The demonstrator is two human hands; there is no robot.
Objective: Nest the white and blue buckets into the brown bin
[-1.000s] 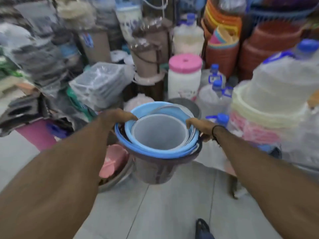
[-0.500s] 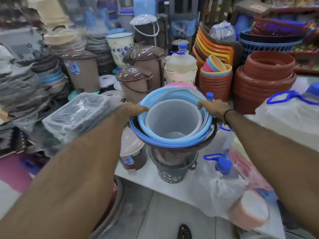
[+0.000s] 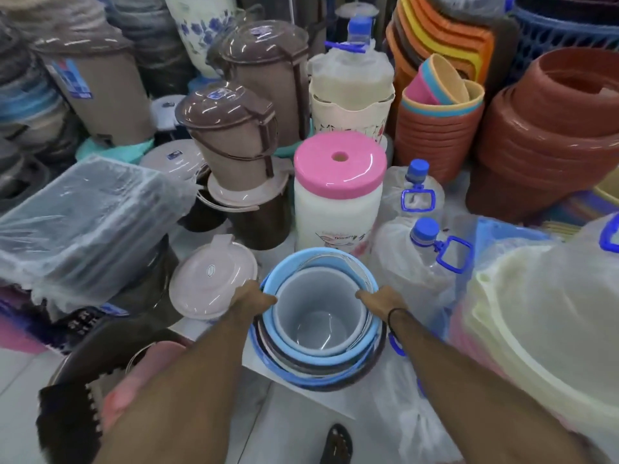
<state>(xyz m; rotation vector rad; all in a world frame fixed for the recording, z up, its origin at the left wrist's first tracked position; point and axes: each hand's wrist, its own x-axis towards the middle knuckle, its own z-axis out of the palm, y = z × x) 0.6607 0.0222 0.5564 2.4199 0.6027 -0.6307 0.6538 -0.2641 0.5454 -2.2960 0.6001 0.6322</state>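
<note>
A white bucket (image 3: 318, 324) sits inside a light blue bucket (image 3: 303, 354), and both sit inside the brown bin (image 3: 366, 365), whose dark rim shows around them. The nested stack rests at the front edge of a white platform (image 3: 321, 401). My left hand (image 3: 249, 298) grips the stack's left rim, with its thumb over the blue edge. My right hand (image 3: 378, 301) grips the right rim, a black band on its wrist. The bin's lower body is hidden from above.
A pink-lidded white jar (image 3: 338, 199) stands just behind the stack. A pale lid (image 3: 212, 279) lies to the left, bagged clear jugs (image 3: 418, 262) to the right. Brown lidded bins (image 3: 231, 139), wrapped trays (image 3: 87, 222) and stacked basins (image 3: 556, 128) crowd around. Tiled floor (image 3: 268, 440) lies in front.
The nested stack, held by both hands throughout, has come forward and down onto the platform's front edge, in front of the pink-lidded jar. My view has tilted downward.
</note>
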